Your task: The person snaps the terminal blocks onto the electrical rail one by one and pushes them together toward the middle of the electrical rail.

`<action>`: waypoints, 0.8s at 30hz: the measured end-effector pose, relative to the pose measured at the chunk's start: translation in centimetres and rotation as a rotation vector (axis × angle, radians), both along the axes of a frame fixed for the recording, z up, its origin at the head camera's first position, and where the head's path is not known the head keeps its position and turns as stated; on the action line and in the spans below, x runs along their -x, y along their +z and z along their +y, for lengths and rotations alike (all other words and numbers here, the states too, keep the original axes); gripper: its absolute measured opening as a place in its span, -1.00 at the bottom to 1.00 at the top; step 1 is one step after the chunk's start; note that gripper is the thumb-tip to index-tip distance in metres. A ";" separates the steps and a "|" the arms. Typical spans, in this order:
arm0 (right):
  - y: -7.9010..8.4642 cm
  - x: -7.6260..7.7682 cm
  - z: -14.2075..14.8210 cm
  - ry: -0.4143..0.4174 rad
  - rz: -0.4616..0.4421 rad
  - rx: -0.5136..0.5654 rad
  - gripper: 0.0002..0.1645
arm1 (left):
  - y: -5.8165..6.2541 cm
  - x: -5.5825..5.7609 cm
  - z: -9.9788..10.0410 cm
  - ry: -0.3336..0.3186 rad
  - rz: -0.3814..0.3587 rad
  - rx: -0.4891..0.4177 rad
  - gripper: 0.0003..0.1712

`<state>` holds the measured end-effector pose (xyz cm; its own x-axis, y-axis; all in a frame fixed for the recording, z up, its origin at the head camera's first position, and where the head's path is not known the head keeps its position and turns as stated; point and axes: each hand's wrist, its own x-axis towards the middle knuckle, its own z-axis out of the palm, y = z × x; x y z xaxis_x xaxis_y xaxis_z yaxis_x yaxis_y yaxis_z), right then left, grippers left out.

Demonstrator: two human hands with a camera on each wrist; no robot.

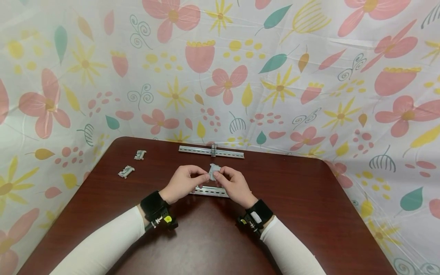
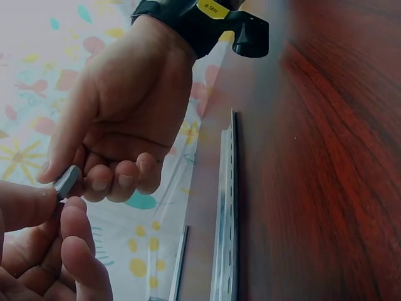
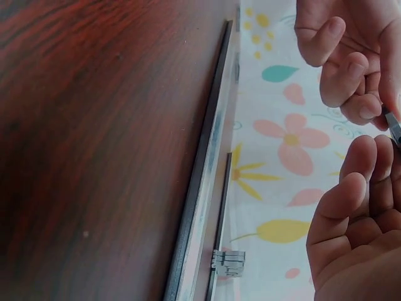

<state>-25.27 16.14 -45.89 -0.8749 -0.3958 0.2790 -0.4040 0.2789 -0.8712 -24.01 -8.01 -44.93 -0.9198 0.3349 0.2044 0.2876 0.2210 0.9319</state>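
A grey DIN-rail terminal block (image 1: pixel 214 170) is held up between both hands, above the nearer slotted metal DIN rail (image 1: pixel 210 191). My left hand (image 1: pixel 185 182) pinches its left edge with thumb and index finger. On its other side, the thumb and fingers of my right hand (image 1: pixel 237 186) pinch it too. Edge-on, the terminal block (image 2: pixel 66 182) shows between the fingertips in the left wrist view. The right wrist view catches only part of the terminal block (image 3: pixel 393 128) at its edge. Fingers cover some of the block and the rail.
Farther back lies a second DIN rail (image 1: pixel 228 153) with grey terminal blocks (image 1: pixel 214 150) mounted near its middle. Two loose terminal blocks (image 1: pixel 139 154) (image 1: pixel 126 171) lie at the table's left. A flowered cloth (image 1: pixel 220 76) hangs behind the dark wooden table (image 1: pixel 292 214).
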 end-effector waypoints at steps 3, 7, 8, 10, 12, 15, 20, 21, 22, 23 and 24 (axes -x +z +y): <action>-0.1 0.0 0.0 0.000 0.007 -0.002 -0.64 | -0.1 0.0 0.0 -0.007 -0.001 -0.002 -0.82; -0.1 0.1 0.1 -0.004 0.011 -0.009 -0.63 | -0.2 0.2 -0.1 -0.030 -0.003 0.015 -0.80; -0.1 0.1 0.1 -0.004 0.010 -0.011 -0.63 | -0.2 0.3 -0.1 -0.041 -0.003 0.026 -0.80; -0.2 0.1 0.1 -0.004 0.011 -0.012 -0.63 | -0.2 0.4 -0.3 -0.065 0.001 0.063 -0.79; -0.2 0.2 0.2 -0.006 0.014 -0.014 -0.63 | -0.2 0.6 -0.6 -0.094 0.007 0.111 -0.78; -0.3 0.3 0.2 -0.009 0.018 -0.010 -0.63 | -0.3 1.0 -1.0 -0.143 0.031 0.197 -0.70; -0.5 0.4 0.3 -0.023 0.019 -0.003 -0.62 | -0.9 1.7 -1.6 -0.175 0.081 0.345 -0.61; -0.5 0.5 0.3 -0.027 0.020 -0.006 -0.62 | -1.0 1.9 -1.8 -0.175 0.090 0.372 -0.61; -0.6 0.5 0.3 -0.031 0.019 -0.008 -0.62 | -1.1 2.0 -1.9 -0.176 0.099 0.398 -0.61; -0.6 0.5 0.3 -0.033 0.020 -0.012 -0.62 | -1.1 2.1 -2.1 -0.179 0.107 0.420 -0.61; -0.7 0.5 0.3 -0.038 0.021 -0.016 -0.63 | -1.2 2.2 -2.3 -0.183 0.114 0.444 -0.61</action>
<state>-25.82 16.45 -46.54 -0.8835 -0.3670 0.2911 -0.4106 0.3077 -0.8583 -26.26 -10.35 -46.09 -0.8177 0.5667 0.1015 0.4536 0.5256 0.7197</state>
